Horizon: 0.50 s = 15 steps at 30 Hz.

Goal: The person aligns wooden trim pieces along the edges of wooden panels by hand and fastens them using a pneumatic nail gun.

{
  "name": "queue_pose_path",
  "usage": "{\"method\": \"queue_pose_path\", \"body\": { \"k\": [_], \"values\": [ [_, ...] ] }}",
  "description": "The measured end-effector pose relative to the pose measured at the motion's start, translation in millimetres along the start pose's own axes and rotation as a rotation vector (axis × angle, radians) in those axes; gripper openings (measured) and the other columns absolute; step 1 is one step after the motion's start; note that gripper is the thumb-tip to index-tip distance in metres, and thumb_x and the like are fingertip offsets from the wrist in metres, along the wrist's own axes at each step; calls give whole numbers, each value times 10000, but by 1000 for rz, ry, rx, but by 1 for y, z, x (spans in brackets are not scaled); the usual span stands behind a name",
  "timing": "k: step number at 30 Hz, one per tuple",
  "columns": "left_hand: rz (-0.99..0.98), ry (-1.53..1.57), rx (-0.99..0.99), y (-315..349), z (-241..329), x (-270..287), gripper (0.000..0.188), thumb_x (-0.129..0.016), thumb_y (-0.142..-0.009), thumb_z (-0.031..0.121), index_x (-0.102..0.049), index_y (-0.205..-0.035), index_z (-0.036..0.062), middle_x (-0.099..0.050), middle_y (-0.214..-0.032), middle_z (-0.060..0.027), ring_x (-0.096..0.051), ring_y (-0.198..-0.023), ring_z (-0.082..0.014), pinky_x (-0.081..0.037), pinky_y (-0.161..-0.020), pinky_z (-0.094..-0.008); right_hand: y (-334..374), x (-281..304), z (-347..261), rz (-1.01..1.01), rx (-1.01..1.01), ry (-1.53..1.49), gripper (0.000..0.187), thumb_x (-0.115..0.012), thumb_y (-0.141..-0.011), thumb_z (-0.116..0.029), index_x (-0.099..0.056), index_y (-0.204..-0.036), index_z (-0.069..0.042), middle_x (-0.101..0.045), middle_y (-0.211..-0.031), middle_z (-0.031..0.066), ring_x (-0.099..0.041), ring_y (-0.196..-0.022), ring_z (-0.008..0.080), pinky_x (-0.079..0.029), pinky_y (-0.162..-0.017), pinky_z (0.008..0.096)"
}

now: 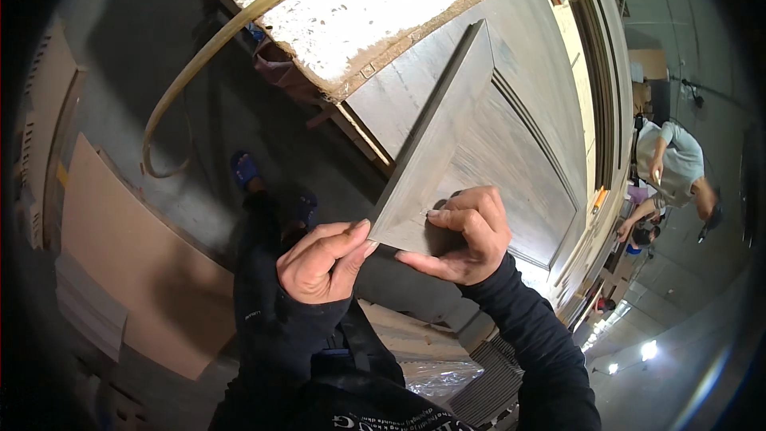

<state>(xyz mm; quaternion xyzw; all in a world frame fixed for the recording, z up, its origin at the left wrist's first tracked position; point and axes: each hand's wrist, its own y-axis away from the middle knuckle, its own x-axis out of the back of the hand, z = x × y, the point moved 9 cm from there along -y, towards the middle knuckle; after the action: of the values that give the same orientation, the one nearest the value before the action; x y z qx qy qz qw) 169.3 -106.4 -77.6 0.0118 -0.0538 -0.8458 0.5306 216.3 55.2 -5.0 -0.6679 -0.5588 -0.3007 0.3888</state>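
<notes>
A grey-stained wooden cabinet door (447, 144) with a framed, recessed middle lies tilted, its near corner toward me. My left hand (323, 259) pinches that corner between thumb and fingers. At the near edge of the door, just right of the corner, my right hand (471, 235) has its fingers curled over the face, with the thumb stretched along the edge. Under these fingers is a dark patch; I cannot tell whether it is shadow or a thin pad. Beneath the door is a larger grey flat panel (391, 112).
A worn white-topped board (359, 24) lies beyond, with a yellowish hose (199, 64) hanging off it. Brown sheets (144, 271) lean at the left. Stacked dark strips (602, 72) stand at the right, where a person in a light shirt (674, 160) and others work.
</notes>
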Motion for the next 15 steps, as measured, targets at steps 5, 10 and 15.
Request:
{"method": "queue_pose_path", "body": {
  "k": [5, 10, 15],
  "values": [
    [-16, -27, 2, -5, 3, 4, 205, -676, -747, -71, -660, -935, 10, -673, -873, -123, -650, -782, -187, -499, -724, -272, -5, -3, -2, -13, 1, -16, 469, -884, -492, -338, -618, -771, -72, -551, -743, 34, -520, -704, 188, -415, -605, 306],
    [-32, -42, -18, -2, 1, -1, 214, -678, -750, -68, -656, -949, 8, -672, -887, -128, -652, -787, -190, -502, -716, -271, -1, -5, 1, -31, 5, -22, 468, -877, -509, -343, -622, -789, -69, -560, -760, 38, -527, -714, 193, -429, -620, 318],
    [-45, -47, -48, -1, -5, -6, 209, -724, -732, -26, -666, -928, 16, -672, -875, -119, -672, -781, -216, -536, -681, -271, -2, 0, 1, 53, 7, 6, 488, -866, -541, -351, -647, -870, -64, -594, -861, 83, -566, -778, 231, -467, -701, 348]
  ]
}}
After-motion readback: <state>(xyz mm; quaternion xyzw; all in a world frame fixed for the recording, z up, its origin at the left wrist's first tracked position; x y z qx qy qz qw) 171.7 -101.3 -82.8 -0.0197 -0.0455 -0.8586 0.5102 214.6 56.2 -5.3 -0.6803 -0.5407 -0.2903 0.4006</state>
